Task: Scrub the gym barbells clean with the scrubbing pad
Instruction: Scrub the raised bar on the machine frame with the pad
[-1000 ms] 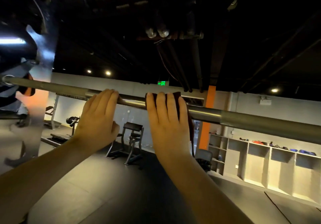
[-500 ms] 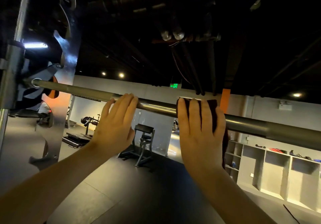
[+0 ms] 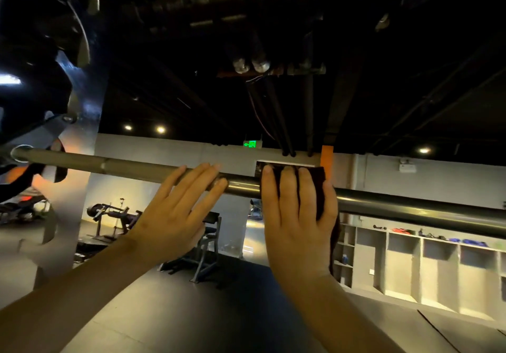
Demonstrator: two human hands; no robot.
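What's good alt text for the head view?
A right hand presses a dark scrubbing pad onto a steel barbell that crosses the frame. The left hand rests flat on the bar beside it. Behind lies a dim gym with a bench, cubby shelves and a green exit sign.

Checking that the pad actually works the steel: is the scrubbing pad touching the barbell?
Touching. The head view shows the dark scrubbing pad draped over the barbell, the right hand pressing it on.
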